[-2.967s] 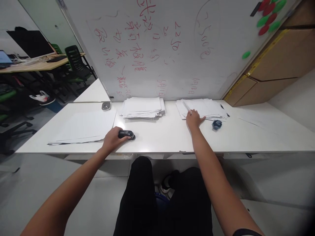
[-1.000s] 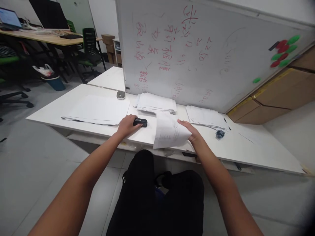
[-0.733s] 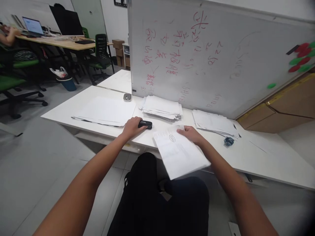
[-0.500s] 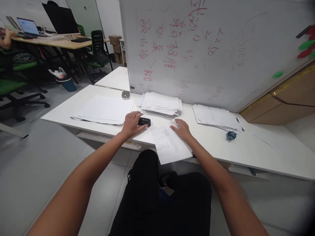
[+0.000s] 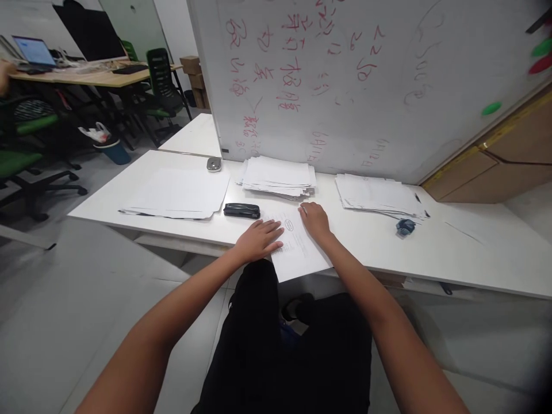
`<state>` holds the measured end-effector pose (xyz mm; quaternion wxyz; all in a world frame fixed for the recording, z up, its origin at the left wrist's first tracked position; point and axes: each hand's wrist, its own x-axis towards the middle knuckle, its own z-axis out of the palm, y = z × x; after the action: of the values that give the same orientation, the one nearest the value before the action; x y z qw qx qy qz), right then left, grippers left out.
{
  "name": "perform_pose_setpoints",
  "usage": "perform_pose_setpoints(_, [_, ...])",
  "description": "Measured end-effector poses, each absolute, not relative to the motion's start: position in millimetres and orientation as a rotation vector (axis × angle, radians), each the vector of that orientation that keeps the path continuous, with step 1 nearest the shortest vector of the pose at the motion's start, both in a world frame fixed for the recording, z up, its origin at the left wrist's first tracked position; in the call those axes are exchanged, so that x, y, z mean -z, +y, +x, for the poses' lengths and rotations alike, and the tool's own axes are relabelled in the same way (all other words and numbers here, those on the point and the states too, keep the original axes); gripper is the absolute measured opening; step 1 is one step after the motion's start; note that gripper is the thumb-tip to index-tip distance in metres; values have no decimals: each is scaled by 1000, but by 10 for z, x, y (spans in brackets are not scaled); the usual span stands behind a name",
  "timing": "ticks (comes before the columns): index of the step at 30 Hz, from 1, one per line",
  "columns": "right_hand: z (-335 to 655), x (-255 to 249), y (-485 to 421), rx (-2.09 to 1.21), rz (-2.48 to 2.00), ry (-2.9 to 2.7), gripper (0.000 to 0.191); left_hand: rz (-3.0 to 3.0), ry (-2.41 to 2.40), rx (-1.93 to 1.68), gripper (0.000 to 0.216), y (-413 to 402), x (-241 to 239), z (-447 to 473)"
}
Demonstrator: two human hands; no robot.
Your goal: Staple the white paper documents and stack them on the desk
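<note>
Mid-frame, the left hand (image 5: 257,240) is lying open on a printed sheet (image 5: 298,254); the right hand (image 5: 317,223) is resting curled at its edge, grip unclear. A stapler (image 5: 242,210) is sitting centre-left.

The place was evidently an office. At far left, a wood-topped table (image 5: 99,79) carried a laptop (image 5: 34,52) with a lit screen, a large dark monitor (image 5: 92,34) and a black keyboard (image 5: 130,68), and a mesh-backed chair (image 5: 160,75) stood beside it. A blue waste bin (image 5: 112,152) stood on the floor nearer by. The near white desk (image 5: 366,247) bore stacks of paper (image 5: 278,172), a printed sheet (image 5: 297,261) and a black stapler (image 5: 241,210). Along its far side rose a whiteboard (image 5: 379,121) with red handwriting and, toward the right, a round green magnet (image 5: 491,108).
</note>
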<state>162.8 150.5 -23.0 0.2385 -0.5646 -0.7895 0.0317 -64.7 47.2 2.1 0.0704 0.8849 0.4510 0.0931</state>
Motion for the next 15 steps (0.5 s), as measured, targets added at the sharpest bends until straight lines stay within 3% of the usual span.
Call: perform_pose_setpoints(15, [1701, 215, 1760, 157, -1330, -2418, 32, 2680, 1361, -277, 58, 454, 1, -650])
